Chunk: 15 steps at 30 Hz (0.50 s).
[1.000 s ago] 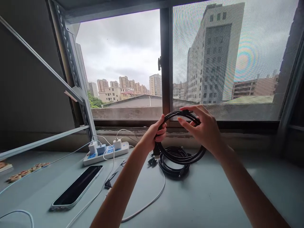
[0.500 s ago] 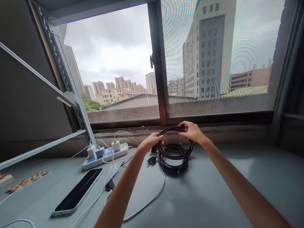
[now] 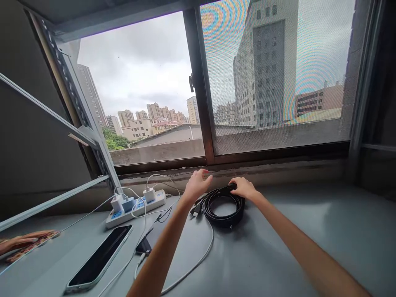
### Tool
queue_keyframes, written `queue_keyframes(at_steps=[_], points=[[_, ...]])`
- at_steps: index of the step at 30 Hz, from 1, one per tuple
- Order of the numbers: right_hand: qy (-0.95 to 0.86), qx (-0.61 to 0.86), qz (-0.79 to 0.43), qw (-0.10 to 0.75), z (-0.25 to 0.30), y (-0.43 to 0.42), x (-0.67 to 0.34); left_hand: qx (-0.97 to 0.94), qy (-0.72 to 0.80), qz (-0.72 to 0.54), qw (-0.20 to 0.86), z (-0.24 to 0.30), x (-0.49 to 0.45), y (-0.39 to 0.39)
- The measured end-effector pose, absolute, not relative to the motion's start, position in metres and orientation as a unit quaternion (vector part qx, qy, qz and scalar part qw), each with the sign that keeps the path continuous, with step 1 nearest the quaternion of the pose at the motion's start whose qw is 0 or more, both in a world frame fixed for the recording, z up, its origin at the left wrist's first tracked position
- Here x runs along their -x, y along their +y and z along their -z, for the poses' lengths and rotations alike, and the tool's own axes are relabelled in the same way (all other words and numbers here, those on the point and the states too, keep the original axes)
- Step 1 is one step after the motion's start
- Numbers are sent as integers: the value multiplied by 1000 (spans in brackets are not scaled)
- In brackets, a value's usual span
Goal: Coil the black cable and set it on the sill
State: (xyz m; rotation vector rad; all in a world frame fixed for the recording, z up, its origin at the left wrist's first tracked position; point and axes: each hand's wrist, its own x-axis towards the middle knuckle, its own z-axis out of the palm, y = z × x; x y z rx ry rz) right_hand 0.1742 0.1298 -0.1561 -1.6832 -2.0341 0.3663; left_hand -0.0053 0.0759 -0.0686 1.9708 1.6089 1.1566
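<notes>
A black cable coil (image 3: 224,222) lies on the grey-blue table near the window sill, its loops stacked in a ring. Dark plugs (image 3: 196,211) stick out at its left side. My right hand (image 3: 244,189) is closed on the coil's upper right edge, thumb and fingers pinching it. Just above and left of the ring, my left hand (image 3: 198,185) is raised clear of the cable, thumb and fingers apart and nothing between them.
At left are a white power strip (image 3: 136,212) with chargers, a phone (image 3: 100,258) and a small black device (image 3: 144,245). A white cord (image 3: 201,260) curves across the table. Another person's hand (image 3: 26,239) rests at the far left. A metal shelf frame (image 3: 89,119) stands beside the window.
The upper cable loop has come down onto the coil below. My left hand has let go of it and lifted slightly. Another person's hand has appeared at the far left.
</notes>
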Motion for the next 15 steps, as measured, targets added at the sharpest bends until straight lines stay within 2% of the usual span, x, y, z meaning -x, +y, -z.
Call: queue_keyframes(at_steps=[2,5,10,15], points=[[-744,613,-125,235,155,130,-174,-717,524,-426,170,42,-2,53],[-744,613,-114,238,157,130,-172,-731,388,-532,183,8,-6,6],[-753,595,-102,261,164,126,-166,-696,197,-687,71,-15,8,-55],[-747,584,-87,305,170,122,-159,-634,48,-772,-18,-22,25,-68]])
